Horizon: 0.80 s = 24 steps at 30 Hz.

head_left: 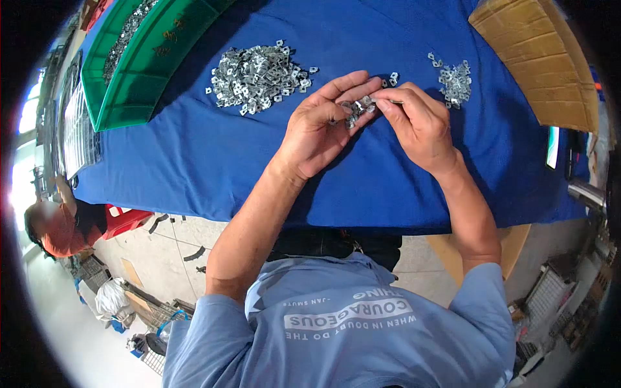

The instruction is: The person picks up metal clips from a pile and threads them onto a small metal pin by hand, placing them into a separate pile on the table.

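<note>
Palm up, my left hand [323, 123] cups several small silvery metal clips [356, 113], its thumb bent in over them. My right hand [417, 123] is closed in a pinch at the edge of that handful, thumb and forefinger together on one small metal clip, mostly hidden by the fingertips. A couple of loose clips [393, 79] lie on the blue cloth just beyond the hands. Left of my left hand is a large heap of the same metal clips [255, 77]. A smaller pile of clips [456, 83] lies beyond my right hand, to the right.
A blue cloth [174, 161] covers the table. At the far left stands a green bin [132, 97] with small metal parts in it. A brown cardboard piece [540, 61] lies at the far right. Another person [61, 226] is at the left, by a red crate [126, 222].
</note>
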Each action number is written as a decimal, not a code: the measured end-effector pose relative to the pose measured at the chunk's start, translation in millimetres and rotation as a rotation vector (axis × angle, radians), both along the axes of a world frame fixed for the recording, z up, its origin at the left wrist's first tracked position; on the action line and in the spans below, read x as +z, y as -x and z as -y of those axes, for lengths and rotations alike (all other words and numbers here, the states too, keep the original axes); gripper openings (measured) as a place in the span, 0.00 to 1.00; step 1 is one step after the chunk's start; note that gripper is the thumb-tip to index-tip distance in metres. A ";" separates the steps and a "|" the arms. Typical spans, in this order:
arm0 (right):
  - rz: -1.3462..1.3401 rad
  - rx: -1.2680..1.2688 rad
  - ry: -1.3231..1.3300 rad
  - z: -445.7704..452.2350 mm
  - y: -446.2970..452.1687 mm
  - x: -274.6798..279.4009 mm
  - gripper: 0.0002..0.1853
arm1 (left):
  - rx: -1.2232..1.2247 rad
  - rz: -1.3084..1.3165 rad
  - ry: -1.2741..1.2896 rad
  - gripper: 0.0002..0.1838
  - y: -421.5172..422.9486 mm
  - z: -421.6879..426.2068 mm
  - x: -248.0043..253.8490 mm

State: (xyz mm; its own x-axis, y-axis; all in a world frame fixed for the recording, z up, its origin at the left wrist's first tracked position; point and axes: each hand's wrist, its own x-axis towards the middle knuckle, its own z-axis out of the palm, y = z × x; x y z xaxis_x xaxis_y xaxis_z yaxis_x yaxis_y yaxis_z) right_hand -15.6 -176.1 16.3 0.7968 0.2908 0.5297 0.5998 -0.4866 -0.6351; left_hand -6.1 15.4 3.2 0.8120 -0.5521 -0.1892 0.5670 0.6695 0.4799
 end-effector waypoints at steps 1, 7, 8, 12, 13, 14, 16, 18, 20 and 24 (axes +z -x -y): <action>-0.022 -0.005 0.000 0.9 -0.3 0.2 0.05 | 0.000 0.001 0.000 0.32 -0.1 0.1 0.5; -0.005 -0.005 0.005 -0.7 -0.1 -1.7 0.04 | -0.004 -0.010 -0.011 0.32 0.4 -1.1 0.7; -0.004 -0.005 0.005 -0.1 -0.2 -1.9 0.04 | -0.001 -0.011 -0.015 0.32 0.4 -1.2 -0.1; 0.017 -0.069 0.016 2.1 -2.9 -0.4 0.04 | 0.018 -0.015 -0.038 0.32 0.9 0.1 2.4; 0.000 -0.067 0.001 2.0 -3.3 0.2 0.04 | 0.018 -0.015 -0.037 0.32 0.8 0.0 2.0; 0.000 -0.068 0.001 1.5 -3.2 -0.1 0.04 | 0.009 -0.007 -0.032 0.32 0.6 -0.4 1.2; -0.047 -0.050 -0.012 0.6 -2.6 -1.2 0.04 | -0.002 0.000 -0.026 0.32 0.3 -0.2 1.1; -0.049 -0.069 -0.020 1.1 -2.2 1.2 0.03 | 0.000 -0.008 -0.041 0.32 0.0 0.1 2.3; -0.045 -0.175 -0.028 4.6 -4.5 3.0 0.04 | 0.001 -0.007 -0.026 0.33 -0.4 0.4 1.4; -0.096 -0.354 0.004 18.2 -10.3 7.4 0.06 | 0.007 -0.008 -0.031 0.33 0.0 0.7 3.5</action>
